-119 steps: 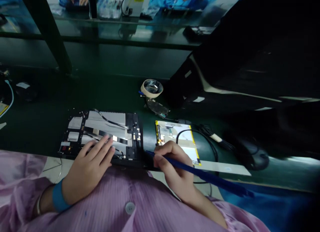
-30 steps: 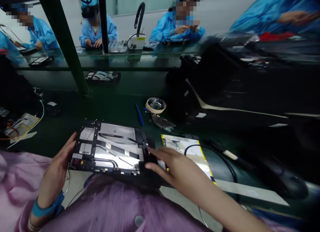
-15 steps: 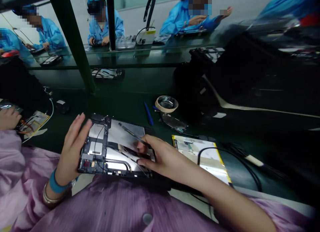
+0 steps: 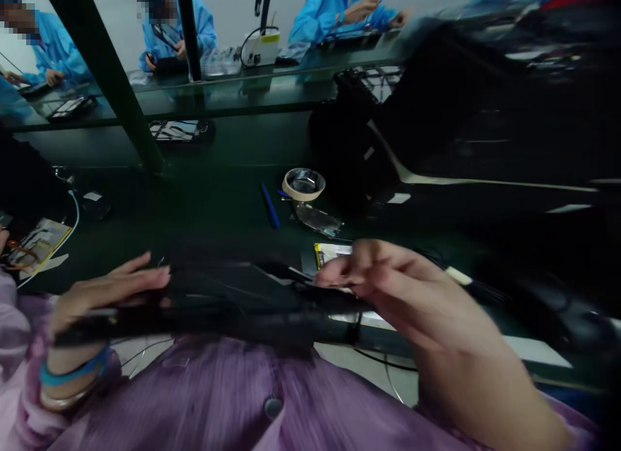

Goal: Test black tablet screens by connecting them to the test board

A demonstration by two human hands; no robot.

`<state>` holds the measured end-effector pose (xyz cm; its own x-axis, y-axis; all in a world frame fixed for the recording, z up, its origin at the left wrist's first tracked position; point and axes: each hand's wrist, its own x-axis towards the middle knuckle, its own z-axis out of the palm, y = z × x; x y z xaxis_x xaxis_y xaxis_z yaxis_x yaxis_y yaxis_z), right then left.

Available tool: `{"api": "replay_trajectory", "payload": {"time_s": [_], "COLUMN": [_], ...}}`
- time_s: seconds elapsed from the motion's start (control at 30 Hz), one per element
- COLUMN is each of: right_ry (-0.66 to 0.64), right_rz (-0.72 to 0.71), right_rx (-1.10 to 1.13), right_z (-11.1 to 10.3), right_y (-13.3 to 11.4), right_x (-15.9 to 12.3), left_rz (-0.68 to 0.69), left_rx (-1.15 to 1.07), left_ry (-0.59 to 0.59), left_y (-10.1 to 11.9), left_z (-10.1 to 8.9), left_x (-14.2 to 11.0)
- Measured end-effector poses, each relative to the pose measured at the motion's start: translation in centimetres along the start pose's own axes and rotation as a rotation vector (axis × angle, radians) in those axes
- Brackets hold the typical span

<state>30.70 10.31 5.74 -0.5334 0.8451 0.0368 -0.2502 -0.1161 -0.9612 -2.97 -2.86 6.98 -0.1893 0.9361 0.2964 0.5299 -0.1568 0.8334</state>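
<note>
I hold an opened tablet chassis [image 4: 218, 312] in front of my chest. It is tipped almost edge-on to me and smeared by motion. My left hand [image 4: 99, 296] grips its left end, fingers stretched along the top. My right hand [image 4: 402, 289] clasps the right end with curled fingers. Just beyond the chassis, a yellow-edged battery pack [image 4: 332, 250] lies on the green bench, partly hidden behind my right hand.
A blue pry tool [image 4: 269, 205], a tape roll [image 4: 303, 182] and a small circuit board [image 4: 317, 219] lie further back. A dark bulky mass [image 4: 485, 147] fills the right. A green post [image 4: 107, 88] stands at left. People in blue coats [image 4: 334, 11] work across the bench.
The pry tool left my right hand and lies on the bench. Both hands took the chassis and, in the last half second, lifted and tipped it from flat to nearly edge-on.
</note>
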Motion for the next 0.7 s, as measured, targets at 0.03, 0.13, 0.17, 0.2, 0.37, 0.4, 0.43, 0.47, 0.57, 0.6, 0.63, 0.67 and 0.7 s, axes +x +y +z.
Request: {"api": "replay_trajectory", "payload": {"time_s": [0.03, 0.13, 0.17, 0.2, 0.37, 0.4, 0.43, 0.47, 0.57, 0.6, 0.63, 0.67, 0.7], "right_ry": [0.046, 0.223, 0.280, 0.328, 0.420, 0.430, 0.436, 0.435, 0.387, 0.372, 0.365, 0.365, 0.370], "right_rz": [-0.047, -0.079, -0.036, 0.023, 0.273, 0.285, 0.294, 0.300, 0.299, 0.288, 0.275, 0.261, 0.244], "right_rx": [0.001, -0.097, -0.152, -0.208, -0.449, -0.463, -0.455, -0.427, -0.308, -0.284, -0.272, -0.272, -0.286], "right_z": [0.0, 0.0, 0.0, -0.1, -1.5, -1.8, -2.1, -2.4, -2.7, -2.6, -2.5, -2.4, -2.3], "right_y": [-0.4, -0.8, -0.6, -0.1, 3.3, 3.8, 4.2, 4.5, 4.5, 4.3, 4.2, 4.1, 4.0], "right_x": [-0.7, -2.2, -2.4, -2.5, -1.7, -1.4, -1.3, -1.2, -1.5, -1.8, -2.1, -2.4, -2.8], "left_rz": [-0.109, -0.480, -0.607, -0.701, -0.778, -0.731, -0.653, -0.539, -0.085, 0.050, 0.158, 0.244, 0.328], "left_rx": [-0.101, -0.331, -0.396, -0.437, -0.296, -0.146, 0.047, 0.267, 0.784, 0.840, 0.834, 0.786, 0.724], "left_ry": [0.061, 0.118, 0.094, 0.054, -0.048, -0.072, -0.084, -0.078, -0.022, -0.050, -0.105, -0.204, -0.291], "left_y": [0.3, 0.5, 0.2, -0.2, -3.6, -4.1, -4.4, -4.4, -2.2, -0.8, 0.8, 2.4, 4.0], "left_z": [-0.1, 0.6, 1.2, 2.0, 4.0, 3.8, 3.3, 2.6, 1.3, 1.5, 2.3, 3.6, 5.4], "left_x": [0.2, 1.7, 2.3, 2.8, 3.7, 3.8, 4.0, 4.2, 5.1, 5.5, 5.9, 6.3, 6.7]}}
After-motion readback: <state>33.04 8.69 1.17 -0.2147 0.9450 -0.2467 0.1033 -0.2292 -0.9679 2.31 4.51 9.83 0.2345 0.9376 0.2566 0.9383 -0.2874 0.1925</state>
